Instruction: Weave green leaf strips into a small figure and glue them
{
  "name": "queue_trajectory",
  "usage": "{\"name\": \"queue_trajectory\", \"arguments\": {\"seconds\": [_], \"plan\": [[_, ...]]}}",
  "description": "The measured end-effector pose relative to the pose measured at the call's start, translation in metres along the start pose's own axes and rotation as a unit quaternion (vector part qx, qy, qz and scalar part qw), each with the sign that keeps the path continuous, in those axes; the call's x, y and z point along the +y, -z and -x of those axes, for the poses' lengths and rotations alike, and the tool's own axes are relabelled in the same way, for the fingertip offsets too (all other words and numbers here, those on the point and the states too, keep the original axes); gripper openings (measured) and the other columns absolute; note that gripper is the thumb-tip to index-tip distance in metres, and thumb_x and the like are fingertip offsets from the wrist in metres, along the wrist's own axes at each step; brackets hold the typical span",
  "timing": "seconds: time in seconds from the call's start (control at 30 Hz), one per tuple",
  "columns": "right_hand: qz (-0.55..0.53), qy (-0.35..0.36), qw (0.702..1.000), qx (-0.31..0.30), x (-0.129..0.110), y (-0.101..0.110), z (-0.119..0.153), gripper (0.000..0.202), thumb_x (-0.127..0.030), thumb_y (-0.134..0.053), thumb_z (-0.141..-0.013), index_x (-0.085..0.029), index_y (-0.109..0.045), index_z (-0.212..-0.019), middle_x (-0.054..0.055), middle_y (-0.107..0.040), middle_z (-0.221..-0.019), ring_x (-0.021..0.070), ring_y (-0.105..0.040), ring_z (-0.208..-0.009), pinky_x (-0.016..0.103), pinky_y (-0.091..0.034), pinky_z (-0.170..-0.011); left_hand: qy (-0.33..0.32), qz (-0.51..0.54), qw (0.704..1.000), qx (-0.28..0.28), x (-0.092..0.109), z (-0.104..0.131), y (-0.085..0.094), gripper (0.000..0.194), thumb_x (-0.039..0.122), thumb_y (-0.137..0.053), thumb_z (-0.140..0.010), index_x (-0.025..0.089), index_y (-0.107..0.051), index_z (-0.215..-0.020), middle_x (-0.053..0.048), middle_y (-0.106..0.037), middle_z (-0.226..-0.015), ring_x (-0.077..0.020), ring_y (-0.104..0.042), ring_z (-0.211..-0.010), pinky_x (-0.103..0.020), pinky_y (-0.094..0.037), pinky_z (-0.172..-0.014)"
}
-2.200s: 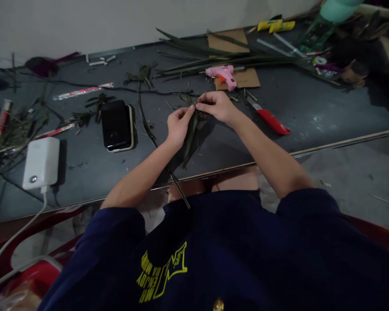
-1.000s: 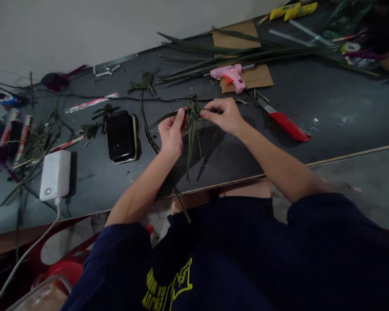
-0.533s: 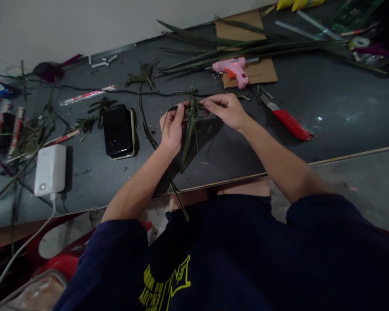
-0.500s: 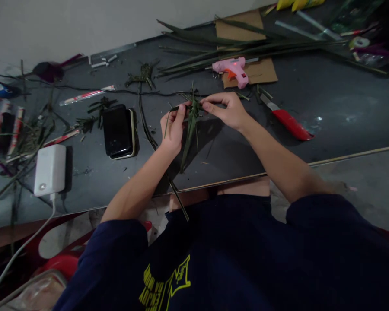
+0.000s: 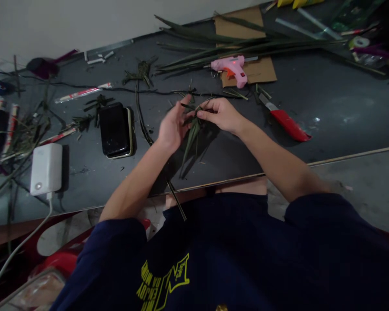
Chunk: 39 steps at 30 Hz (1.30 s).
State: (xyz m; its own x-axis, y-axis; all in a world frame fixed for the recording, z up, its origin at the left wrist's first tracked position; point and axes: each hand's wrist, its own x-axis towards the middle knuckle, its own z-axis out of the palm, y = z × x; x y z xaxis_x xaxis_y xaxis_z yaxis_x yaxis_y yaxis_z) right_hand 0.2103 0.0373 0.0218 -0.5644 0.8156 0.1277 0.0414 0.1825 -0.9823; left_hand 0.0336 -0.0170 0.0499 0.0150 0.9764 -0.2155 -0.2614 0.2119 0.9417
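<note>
Between my hands, above the table, is a piece of folded green leaf strips, its long pointed blades hanging down. My right hand pinches it near the top with thumb and forefinger. Close on its other side, my left hand has thumb and fingers apart, slightly blurred. Some left fingertips reach behind the leaf strips, so their contact is partly hidden. A long leaf strip passes under my left forearm and sticks out over the table's front edge.
Behind my hands, a pink glue gun lies on cardboard beside long leaves. A red-handled knife lies right. Leftward are stacked phones, a white power bank with a cable, and a woven leaf figure.
My left thumb and fingers have spread away from the leaf piece. My right hand keeps its pinch and has shifted slightly left and down. The view has shifted a little.
</note>
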Motion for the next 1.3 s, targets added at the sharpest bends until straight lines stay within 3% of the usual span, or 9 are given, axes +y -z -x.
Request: {"name": "queue_trajectory", "arguments": {"seconds": [0.13,0.27,0.33,0.43,0.6,0.8,0.97,1.03,1.3], "plan": [[0.021,-0.026,0.999,-0.036,-0.003,0.013,-0.005,0.037,-0.05,-0.086,-0.078,-0.016,-0.07,-0.078,0.001,-0.069,-0.071,0.0116,-0.059,-0.061,0.027,-0.053,-0.058,-0.022,0.112,0.988,0.104,0.038,-0.013,0.034,0.057,0.039,-0.013,-0.108,0.01,-0.062,-0.113,-0.015,-0.064,-0.136,-0.0155,-0.071,-0.098,-0.025,-0.053,-0.077],[0.076,-0.065,0.986,-0.131,-0.015,0.015,-0.012,0.038,-0.05,-0.086,-0.077,-0.015,-0.071,-0.073,0.0,-0.062,-0.056,0.01,-0.054,-0.045,0.024,-0.039,-0.04,-0.152,-0.076,0.984,0.044,0.039,-0.01,0.043,0.009,0.022,-0.073,-0.088,0.018,-0.076,-0.095,-0.005,-0.077,-0.111,-0.013,-0.07,-0.085,-0.019,-0.049,-0.066],[0.106,-0.056,0.984,-0.128,-0.025,0.011,-0.015,0.04,-0.052,-0.085,-0.077,-0.015,-0.073,-0.071,-0.001,-0.06,-0.052,0.0077,-0.048,-0.041,0.023,-0.033,-0.038,-0.075,-0.181,0.979,-0.054,0.025,-0.002,0.034,0.027,0.034,-0.093,-0.07,0.017,-0.081,-0.087,-0.005,-0.078,-0.087,-0.0146,-0.068,-0.075,-0.022,-0.053,-0.065],[0.13,-0.034,0.987,-0.087,-0.037,0.005,-0.015,0.043,-0.056,-0.083,-0.079,-0.014,-0.075,-0.072,-0.001,-0.057,-0.049,0.0069,-0.044,-0.041,0.025,-0.031,-0.041,-0.036,-0.168,0.981,-0.086,0.004,0.006,0.018,0.041,0.047,-0.098,-0.056,0.016,-0.081,-0.078,-0.002,-0.073,-0.069,-0.0117,-0.061,-0.059,-0.022,-0.053,-0.056],[0.14,-0.017,0.99,0.024,-0.032,0.001,-0.006,0.04,-0.054,-0.08,-0.083,-0.015,-0.076,-0.082,0.003,-0.069,-0.065,0.012,-0.056,-0.052,0.029,-0.044,-0.052,-0.093,-0.078,0.992,0.03,-0.013,0.007,0.013,0.042,0.055,-0.095,-0.059,0.018,-0.082,-0.076,-0.001,-0.071,-0.066,-0.0071,-0.056,-0.053,-0.017,-0.048,-0.049],[0.177,0.012,0.983,0.041,-0.012,-0.004,-0.001,0.021,-0.037,-0.073,-0.09,-0.016,-0.075,-0.088,0.004,-0.072,-0.079,0.0144,-0.061,-0.071,0.031,-0.052,-0.072,-0.145,-0.087,0.985,0.047,-0.023,0.008,0.018,0.037,0.052,-0.093,-0.066,0.019,-0.082,-0.078,0.001,-0.068,-0.063,-0.0068,-0.055,-0.053,-0.018,-0.042,-0.05],[0.364,0.105,0.921,0.095,-0.017,-0.015,0.007,0.014,-0.032,-0.062,-0.097,-0.021,-0.071,-0.094,0.01,-0.071,-0.113,0.0284,-0.061,-0.112,0.048,-0.046,-0.103,-0.157,-0.07,0.982,0.079,-0.027,0.006,0.019,0.03,0.045,-0.092,-0.069,0.019,-0.082,-0.081,0.0,-0.072,-0.072,-0.007,-0.058,-0.059,-0.018,-0.045,-0.055],[0.38,0.107,0.915,0.088,-0.02,-0.018,0.01,0.014,-0.028,-0.057,-0.099,-0.021,-0.068,-0.096,0.011,-0.07,-0.112,0.0281,-0.061,-0.111,0.046,-0.046,-0.101,-0.161,-0.071,0.981,0.078,-0.028,0.005,0.018,0.024,0.04,-0.09,-0.073,0.019,-0.081,-0.08,0.0,-0.073,-0.072,-0.0075,-0.061,-0.06,-0.018,-0.047,-0.056],[0.169,0.005,0.985,0.031,-0.008,-0.018,0.004,0.018,-0.031,-0.064,-0.094,-0.016,-0.066,-0.084,0.0,-0.06,-0.075,0.0118,-0.05,-0.07,0.028,-0.038,-0.069,-0.145,-0.017,0.985,0.089,-0.031,0.006,0.011,0.008,0.024,-0.079,-0.082,0.019,-0.075,-0.078,0.0,-0.074,-0.07,-0.0121,-0.067,-0.051,-0.02,-0.053,-0.043]]}}
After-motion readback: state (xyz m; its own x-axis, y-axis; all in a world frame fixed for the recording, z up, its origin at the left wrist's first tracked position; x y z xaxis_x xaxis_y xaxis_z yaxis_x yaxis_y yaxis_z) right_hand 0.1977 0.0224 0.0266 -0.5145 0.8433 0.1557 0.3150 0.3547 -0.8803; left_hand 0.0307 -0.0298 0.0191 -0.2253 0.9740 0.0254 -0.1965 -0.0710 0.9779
